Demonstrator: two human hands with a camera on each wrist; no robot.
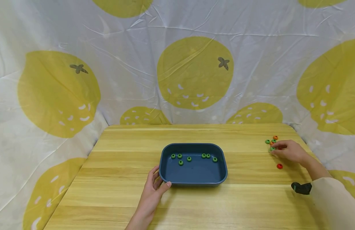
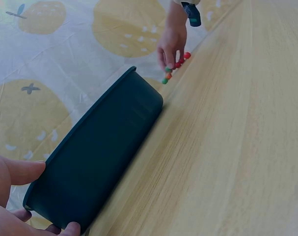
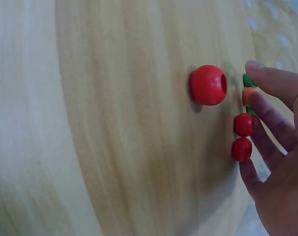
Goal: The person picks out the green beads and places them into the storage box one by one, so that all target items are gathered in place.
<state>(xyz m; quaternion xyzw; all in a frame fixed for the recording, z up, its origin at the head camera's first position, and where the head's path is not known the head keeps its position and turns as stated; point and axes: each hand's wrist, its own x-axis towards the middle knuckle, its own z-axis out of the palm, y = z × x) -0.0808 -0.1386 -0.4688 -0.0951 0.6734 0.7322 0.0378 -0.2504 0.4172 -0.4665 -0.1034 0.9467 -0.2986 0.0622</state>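
Green beads (image 1: pixel 193 157) sat in a blue tray (image 1: pixel 222 172), mid-desk near the front edge.
Tray's front-left corner is gripped by the left hand (image 1: pixel 155 188); a green bead (image 1: pixel 272 149) near the desk's right edge is pinched by the right hand (image 1: pixel 289 151).

Left hand (image 1: pixel 153 190) curled, gripping; right hand (image 1: pixel 289 151) outstretched, fingertips (image 3: pixel 259 66) down.

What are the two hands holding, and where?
The left hand grips the blue tray at its near left corner; the right hand touches a green bead.
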